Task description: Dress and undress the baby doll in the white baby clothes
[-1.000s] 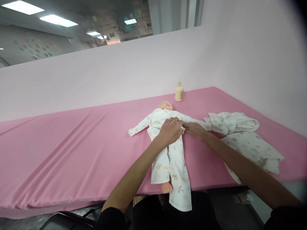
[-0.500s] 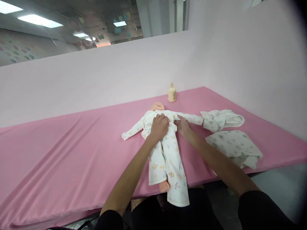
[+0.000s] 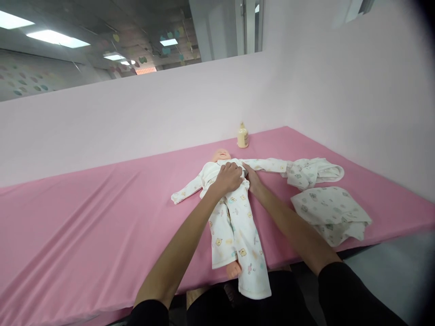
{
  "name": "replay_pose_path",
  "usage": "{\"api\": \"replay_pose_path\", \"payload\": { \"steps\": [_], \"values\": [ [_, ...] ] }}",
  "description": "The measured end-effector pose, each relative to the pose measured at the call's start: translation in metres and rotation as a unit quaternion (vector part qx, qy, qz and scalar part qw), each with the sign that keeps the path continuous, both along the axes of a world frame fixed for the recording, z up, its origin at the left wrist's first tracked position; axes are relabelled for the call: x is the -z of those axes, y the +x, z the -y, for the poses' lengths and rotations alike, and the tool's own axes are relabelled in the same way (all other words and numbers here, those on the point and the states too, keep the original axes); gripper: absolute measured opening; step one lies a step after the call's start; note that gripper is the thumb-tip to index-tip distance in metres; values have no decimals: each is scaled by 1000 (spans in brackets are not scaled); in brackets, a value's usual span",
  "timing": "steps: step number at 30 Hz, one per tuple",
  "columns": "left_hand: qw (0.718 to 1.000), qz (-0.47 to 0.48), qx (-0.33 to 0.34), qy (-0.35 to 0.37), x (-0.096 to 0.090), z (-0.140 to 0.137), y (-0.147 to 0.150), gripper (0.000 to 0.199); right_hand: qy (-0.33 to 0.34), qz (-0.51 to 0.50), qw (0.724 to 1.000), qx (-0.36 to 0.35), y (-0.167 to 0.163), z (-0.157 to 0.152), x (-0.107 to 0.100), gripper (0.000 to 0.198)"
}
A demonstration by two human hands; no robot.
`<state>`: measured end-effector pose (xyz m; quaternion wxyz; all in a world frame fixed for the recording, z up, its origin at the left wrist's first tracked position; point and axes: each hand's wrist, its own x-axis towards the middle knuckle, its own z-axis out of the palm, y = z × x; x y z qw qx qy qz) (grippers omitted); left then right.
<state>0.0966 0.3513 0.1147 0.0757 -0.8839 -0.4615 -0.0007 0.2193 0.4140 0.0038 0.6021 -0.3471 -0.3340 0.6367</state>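
1. Head view: a doll point(image 3: 221, 155) lies face up on the pink-covered surface point(image 3: 102, 235), right of centre, its head toward the far side and its legs toward the near edge.
2. It wears a white printed top point(image 3: 211, 171) and matching trousers point(image 3: 239, 222). A bare foot point(image 3: 233, 270) shows below the left trouser leg; the right leg reaches past the near edge. Both sleeves are spread out sideways.
3. Left hand point(image 3: 230, 176) rests back up on the doll's waist with bent fingers, covering part of where top and trousers meet; whether it pinches cloth I cannot tell.
4. Right hand point(image 3: 252, 179) is at the right side of the waist, thumb against the clothing; its fingertips are hidden, so its grip cannot be told.
5. Left forearm crosses over the doll's left hip; the right forearm passes between the doll and the cloths.
6. To the right, the doll's sleeve end meets a crumpled white cloth point(image 3: 314, 172). Nearer lies a second, folded patterned cloth point(image 3: 331, 213).
7. Beyond the head, slightly right, a pale yellow bottle point(image 3: 243, 137) stands upright near the pale wall point(image 3: 152, 113).
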Motion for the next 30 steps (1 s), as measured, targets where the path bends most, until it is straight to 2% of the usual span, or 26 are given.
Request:
{"api": "replay_pose_path", "payload": {
  "steps": [5,11,17,19,23,27,30],
  "values": [
    [997,-70,-3,-31,-9,-12,14,26,8,-42,996,-75,3,-6,4,37],
    [985,-133,20,-112,-20,-29,28,21,14,-101,989,-108,10,-16,9,33],
    [969,-143,-61,-191,-40,-39,34,30,27,-118,988,-94,13,-19,13,25],
    [962,-151,-87,-210,-45,-42,36,26,24,-123,988,-89,12,-19,13,26],
    [946,-185,-102,-247,-53,-42,40,26,18,-125,988,-89,11,-20,15,27],
    [938,-203,-115,-257,-54,-39,47,25,13,-128,987,-92,10,-23,16,24],
    [943,-201,-100,-247,-46,-40,49,21,13,-135,987,-88,10,-24,16,19]
  ]
}}
